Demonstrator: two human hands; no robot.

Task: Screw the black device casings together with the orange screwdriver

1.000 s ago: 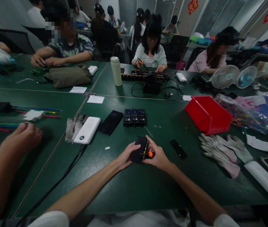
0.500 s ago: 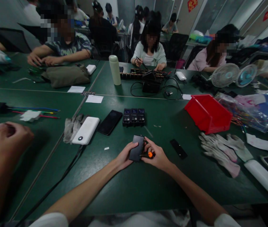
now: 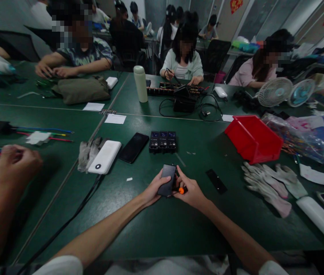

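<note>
My left hand (image 3: 153, 188) grips a dark grey, flat rectangular case (image 3: 167, 180) just above the table, thumb across its broad face. At the case's right edge, my right hand (image 3: 191, 191) has its fingers closed. In it sits a small black tool with an orange end (image 3: 181, 190); its kind I cannot make out. The right fingertips are close to the case's side, and whether they touch it is hidden. Beyond my hands stands a row of three black modules with small screens (image 3: 162, 142). A thin black plate (image 3: 216, 181) lies to the right.
A black phone (image 3: 134, 147), a white power bank (image 3: 105, 156) with a black cable, and grey gloves (image 3: 87, 154) lie left. A red bin (image 3: 255, 139) and work gloves (image 3: 267, 187) are right. A co-worker's hand (image 3: 17, 168) is at far left; others sit opposite.
The case has turned slightly in my hands, its top leaning a little further right. The whole view has shifted slightly. Both hands keep their hold.
</note>
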